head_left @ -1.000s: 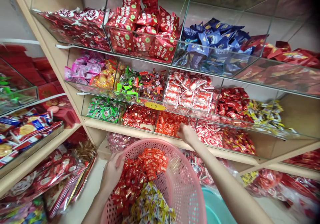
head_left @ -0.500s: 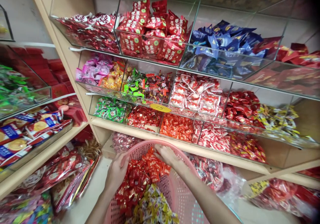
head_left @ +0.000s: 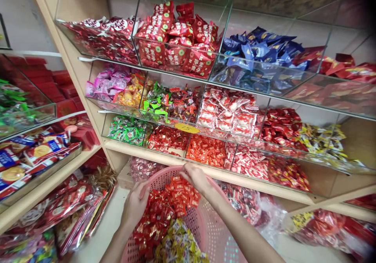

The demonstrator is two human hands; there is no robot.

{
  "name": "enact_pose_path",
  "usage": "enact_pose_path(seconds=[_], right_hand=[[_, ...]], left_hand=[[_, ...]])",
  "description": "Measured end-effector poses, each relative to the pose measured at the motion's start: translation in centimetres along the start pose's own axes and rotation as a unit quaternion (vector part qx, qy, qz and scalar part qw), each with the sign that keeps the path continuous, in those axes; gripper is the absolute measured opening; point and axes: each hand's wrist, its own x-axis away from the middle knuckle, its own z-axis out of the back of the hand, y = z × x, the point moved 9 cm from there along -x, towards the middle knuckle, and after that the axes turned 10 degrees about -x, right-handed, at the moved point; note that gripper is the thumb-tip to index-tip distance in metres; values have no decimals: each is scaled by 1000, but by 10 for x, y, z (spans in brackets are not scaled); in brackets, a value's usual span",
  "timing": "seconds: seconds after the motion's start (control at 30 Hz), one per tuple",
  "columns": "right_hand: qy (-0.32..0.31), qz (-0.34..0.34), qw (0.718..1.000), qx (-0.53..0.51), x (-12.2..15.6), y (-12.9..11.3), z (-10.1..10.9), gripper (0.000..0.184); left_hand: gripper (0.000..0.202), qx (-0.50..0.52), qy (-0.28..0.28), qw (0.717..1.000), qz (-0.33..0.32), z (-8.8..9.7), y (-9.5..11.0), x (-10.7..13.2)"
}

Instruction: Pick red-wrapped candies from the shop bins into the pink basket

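A pink perforated plastic basket (head_left: 198,227) stands in front of me, tilted, below the shelves. In it lie orange-red wrapped candies (head_left: 183,192), darker red wrapped candies (head_left: 155,212) and yellow-and-white wrapped candies (head_left: 179,241). My left hand (head_left: 136,202) is closed over the basket's left rim, its fingertips partly hidden. At the far rim, my right hand (head_left: 195,178) has its fingers curled over the edge, just above the orange-red candies. The right forearm crosses over the basket's right side.
Glass-fronted shelf compartments hold more sweets, among them orange-red candies (head_left: 202,150), red packets (head_left: 176,39) and blue packets (head_left: 258,47). A yellow price tag (head_left: 187,128) hangs on one ledge. Bagged candies (head_left: 243,200) lie under the lowest shelf. Left stands another shelf with packaged biscuits (head_left: 44,149).
My right hand has risen slightly at the far rim, its fingers more curled. The left hand keeps its place on the basket. The view has shifted a little, moving the shelves leftward.
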Motion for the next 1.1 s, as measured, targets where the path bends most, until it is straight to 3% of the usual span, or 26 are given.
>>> enact_pose_path(seconds=[0.13, 0.23, 0.33, 0.43, 0.6, 1.1], right_hand=[[133, -86, 987, 28, -10, 36, 57, 23], [150, -213, 960, 102, -17, 76, 77, 26], [106, -295, 940, 136, -24, 104, 76, 31], [73, -326, 932, 137, -30, 115, 68, 34], [66, -343, 928, 128, -34, 118, 61, 32], [90, -363, 922, 101, -26, 119, 69, 31]], left_hand=[[31, -3, -2, 1000, 1, 0, 1, 0], [31, 0, -3, 1000, -1, 1, 2, 1], [32, -5, -4, 1000, 8, 1, 0, 1], [31, -9, 4, 1000, 6, 1, -1, 1], [30, -7, 15, 1000, -10, -1, -2, 1], [29, 8, 11, 1000, -13, 0, 0, 1]])
